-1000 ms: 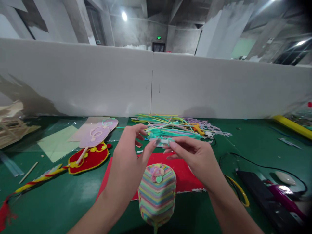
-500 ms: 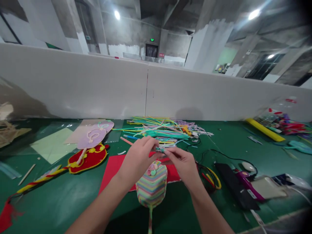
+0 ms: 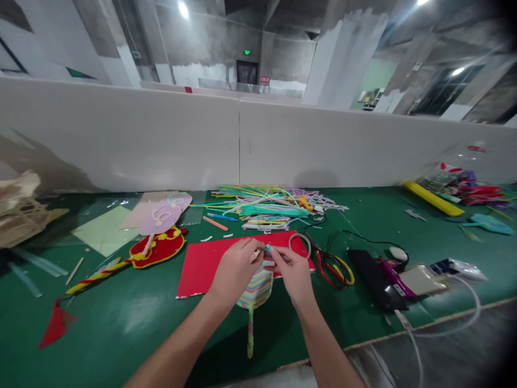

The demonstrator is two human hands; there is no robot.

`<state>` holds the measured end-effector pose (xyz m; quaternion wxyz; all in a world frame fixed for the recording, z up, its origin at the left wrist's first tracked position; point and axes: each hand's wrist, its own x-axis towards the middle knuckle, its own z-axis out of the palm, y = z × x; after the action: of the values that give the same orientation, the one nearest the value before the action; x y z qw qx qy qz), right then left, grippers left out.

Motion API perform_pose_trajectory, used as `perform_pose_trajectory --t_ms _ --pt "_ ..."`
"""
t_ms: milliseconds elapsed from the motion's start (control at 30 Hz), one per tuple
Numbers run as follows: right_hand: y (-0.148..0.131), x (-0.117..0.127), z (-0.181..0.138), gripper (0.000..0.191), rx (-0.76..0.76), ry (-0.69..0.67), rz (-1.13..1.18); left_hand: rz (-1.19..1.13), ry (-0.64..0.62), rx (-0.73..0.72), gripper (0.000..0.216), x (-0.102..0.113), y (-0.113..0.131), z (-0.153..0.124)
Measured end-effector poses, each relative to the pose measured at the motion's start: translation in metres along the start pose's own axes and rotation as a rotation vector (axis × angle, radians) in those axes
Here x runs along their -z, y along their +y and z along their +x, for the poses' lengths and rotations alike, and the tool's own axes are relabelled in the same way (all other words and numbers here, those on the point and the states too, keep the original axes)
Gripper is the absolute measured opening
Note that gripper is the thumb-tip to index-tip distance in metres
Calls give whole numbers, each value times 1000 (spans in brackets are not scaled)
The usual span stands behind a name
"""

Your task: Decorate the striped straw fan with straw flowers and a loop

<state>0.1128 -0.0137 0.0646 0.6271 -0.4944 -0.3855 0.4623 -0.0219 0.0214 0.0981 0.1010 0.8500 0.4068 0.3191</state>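
My left hand (image 3: 238, 267) and my right hand (image 3: 294, 271) meet above the table, both with pinched fingers. Between their fingertips is a small teal piece (image 3: 267, 248), apparently a curled bit of pipe cleaner. Right under my hands lies a pastel zigzag-striped fan (image 3: 256, 289) with a wrapped handle (image 3: 250, 337) pointing toward me. Its upper part is hidden by my fingers. Below the fan's top is a red sheet (image 3: 202, 265), and a pale ring (image 3: 299, 246) lies by its right side.
Behind my hands lies a pile of coloured strips (image 3: 266, 207). A red fan with a yellow edge (image 3: 159, 249) and a lilac paper shape (image 3: 163, 216) are to the left. Red-and-yellow-handled tools (image 3: 337, 272), a black box (image 3: 375, 283) and cables lie right. A white partition (image 3: 161, 143) stands behind.
The view has shifted, baring more of the red sheet and the pale ring. My hands now cover the fan's top, where small round decorations showed before. Both still pinch the teal piece.
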Motion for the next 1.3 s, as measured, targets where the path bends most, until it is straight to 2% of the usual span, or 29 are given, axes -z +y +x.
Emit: perform_pose_trajectory --t_ms 133,333,433,567,767,900,967,1067,1167,1300 --pt "13 -5 9 26 -59 -42 23 -145 75 197 10 -3 -17 -13" --pt "21 4 36 30 -93 -87 -35 -228 157 440 14 12 -54 -25" --pt "23 11 53 32 -69 -84 -106 -182 217 499 15 23 -74 -28" --pt "27 15 73 33 -19 -67 -204 35 244 503 19 29 -105 -32" --pt "34 24 92 22 115 -107 -493 219 62 507 30 13 -139 -43" --pt "32 58 95 17 170 -30 -677 219 88 457 30 7 -134 -41" --pt "34 77 92 17 174 39 -793 166 89 419 28 6 -122 -34" --pt "41 97 83 18 163 58 -1044 65 73 395 26 -1 -102 -21" --pt "46 101 77 13 134 0 -991 -56 58 364 25 -13 -84 -10" --pt "37 88 82 22 115 47 -894 -258 34 406 25 -28 -69 -2"
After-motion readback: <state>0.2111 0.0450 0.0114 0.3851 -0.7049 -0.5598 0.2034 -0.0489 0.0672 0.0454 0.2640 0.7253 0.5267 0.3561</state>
